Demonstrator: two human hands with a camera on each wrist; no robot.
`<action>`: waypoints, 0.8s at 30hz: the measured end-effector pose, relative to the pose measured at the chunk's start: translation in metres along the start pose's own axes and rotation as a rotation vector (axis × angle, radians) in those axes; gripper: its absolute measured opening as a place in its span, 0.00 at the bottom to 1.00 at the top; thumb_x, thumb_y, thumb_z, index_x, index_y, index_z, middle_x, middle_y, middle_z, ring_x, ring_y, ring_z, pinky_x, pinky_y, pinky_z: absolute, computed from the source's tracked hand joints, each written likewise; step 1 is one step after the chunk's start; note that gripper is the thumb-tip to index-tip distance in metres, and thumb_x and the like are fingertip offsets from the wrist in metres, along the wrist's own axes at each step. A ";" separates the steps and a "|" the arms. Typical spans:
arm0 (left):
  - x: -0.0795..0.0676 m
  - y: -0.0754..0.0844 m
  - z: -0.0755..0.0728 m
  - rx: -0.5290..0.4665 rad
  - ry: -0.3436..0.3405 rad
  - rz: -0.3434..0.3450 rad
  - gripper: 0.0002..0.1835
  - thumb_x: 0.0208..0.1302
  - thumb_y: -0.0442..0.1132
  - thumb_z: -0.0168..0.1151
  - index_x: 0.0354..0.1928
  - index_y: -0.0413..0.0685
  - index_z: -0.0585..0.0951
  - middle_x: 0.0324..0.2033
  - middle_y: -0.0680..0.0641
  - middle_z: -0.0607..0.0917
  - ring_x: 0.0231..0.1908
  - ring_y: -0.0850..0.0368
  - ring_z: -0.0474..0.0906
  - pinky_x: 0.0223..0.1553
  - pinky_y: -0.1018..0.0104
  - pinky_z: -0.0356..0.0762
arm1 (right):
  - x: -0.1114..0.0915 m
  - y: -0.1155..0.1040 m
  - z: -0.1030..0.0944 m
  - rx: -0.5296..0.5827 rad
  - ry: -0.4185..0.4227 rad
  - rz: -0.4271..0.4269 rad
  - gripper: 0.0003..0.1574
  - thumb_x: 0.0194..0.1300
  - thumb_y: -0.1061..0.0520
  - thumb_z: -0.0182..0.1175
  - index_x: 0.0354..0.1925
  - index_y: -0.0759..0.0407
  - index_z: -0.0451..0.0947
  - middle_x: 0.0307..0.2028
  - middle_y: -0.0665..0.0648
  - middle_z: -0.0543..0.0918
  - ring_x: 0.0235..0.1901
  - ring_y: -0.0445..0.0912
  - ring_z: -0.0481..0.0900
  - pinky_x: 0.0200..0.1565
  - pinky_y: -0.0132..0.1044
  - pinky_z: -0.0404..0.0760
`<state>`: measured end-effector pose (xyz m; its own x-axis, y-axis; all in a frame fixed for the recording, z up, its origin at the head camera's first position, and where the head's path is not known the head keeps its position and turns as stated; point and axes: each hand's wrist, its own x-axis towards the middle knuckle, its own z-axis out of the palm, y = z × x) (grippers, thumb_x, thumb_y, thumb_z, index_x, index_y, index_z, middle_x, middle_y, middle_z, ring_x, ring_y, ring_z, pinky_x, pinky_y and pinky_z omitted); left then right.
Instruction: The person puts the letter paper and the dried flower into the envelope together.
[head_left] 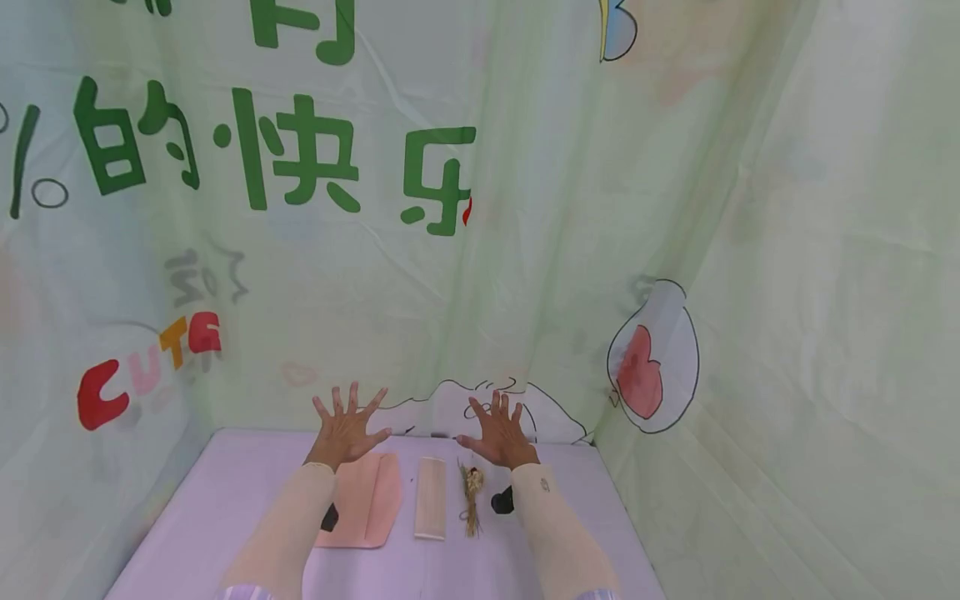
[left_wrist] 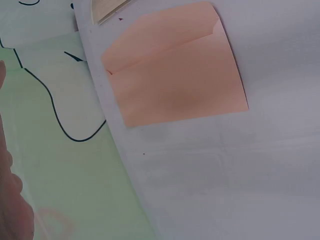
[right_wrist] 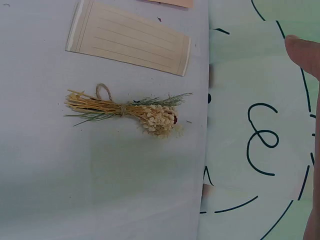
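Both hands are raised with fingers spread, over the far side of the table, and neither holds anything. The left hand [head_left: 347, 432] is nearest to a pink envelope [left_wrist: 175, 75], whose flap is unfolded. Between the hands lies a lined sheet of cream paper [right_wrist: 130, 37], possibly a small stack. Closer to the right hand [head_left: 501, 432] is a small dried flower bouquet [right_wrist: 125, 109], its stems tied with twine that forms a loop. Only the edge of each hand shows in its own wrist view.
A pale lilac cloth covers the table [head_left: 420, 575]. Hanging sheets with painted characters and drawings enclose it at the back [head_left: 390, 317] and sides. Black wrist-worn parts [head_left: 503, 500] show beside the forearms.
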<state>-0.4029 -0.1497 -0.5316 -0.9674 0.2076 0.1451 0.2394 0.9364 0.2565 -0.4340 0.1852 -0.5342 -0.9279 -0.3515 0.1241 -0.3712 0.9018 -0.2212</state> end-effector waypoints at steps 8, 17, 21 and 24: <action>-0.003 -0.001 0.005 -0.005 0.019 0.015 0.45 0.78 0.66 0.56 0.88 0.59 0.56 0.84 0.21 0.49 0.79 0.07 0.42 0.69 0.05 0.32 | -0.008 -0.009 -0.006 0.019 0.002 0.012 0.56 0.74 0.28 0.58 0.86 0.56 0.59 0.85 0.80 0.48 0.85 0.78 0.46 0.79 0.82 0.40; -0.007 0.003 0.007 -0.014 0.022 0.021 0.44 0.77 0.63 0.59 0.87 0.59 0.57 0.83 0.20 0.51 0.79 0.08 0.45 0.70 0.06 0.36 | -0.007 -0.005 0.002 0.019 0.001 0.017 0.55 0.74 0.31 0.59 0.85 0.58 0.60 0.84 0.80 0.50 0.85 0.78 0.47 0.79 0.81 0.42; -0.008 0.004 0.010 -0.018 0.048 0.037 0.44 0.77 0.62 0.60 0.87 0.59 0.57 0.82 0.19 0.53 0.79 0.08 0.48 0.70 0.06 0.39 | -0.005 -0.004 0.005 0.010 -0.001 0.017 0.53 0.75 0.34 0.59 0.85 0.59 0.60 0.84 0.79 0.54 0.84 0.77 0.50 0.80 0.79 0.46; -0.009 0.004 0.013 -0.013 0.072 0.050 0.44 0.76 0.60 0.62 0.87 0.58 0.59 0.81 0.18 0.57 0.77 0.08 0.53 0.69 0.05 0.44 | -0.004 -0.006 0.006 0.042 0.001 0.017 0.49 0.77 0.39 0.60 0.83 0.61 0.62 0.82 0.77 0.61 0.83 0.74 0.58 0.80 0.76 0.53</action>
<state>-0.3942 -0.1445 -0.5446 -0.9459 0.2324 0.2264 0.2886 0.9215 0.2599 -0.4281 0.1797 -0.5389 -0.9340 -0.3359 0.1212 -0.3566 0.8962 -0.2638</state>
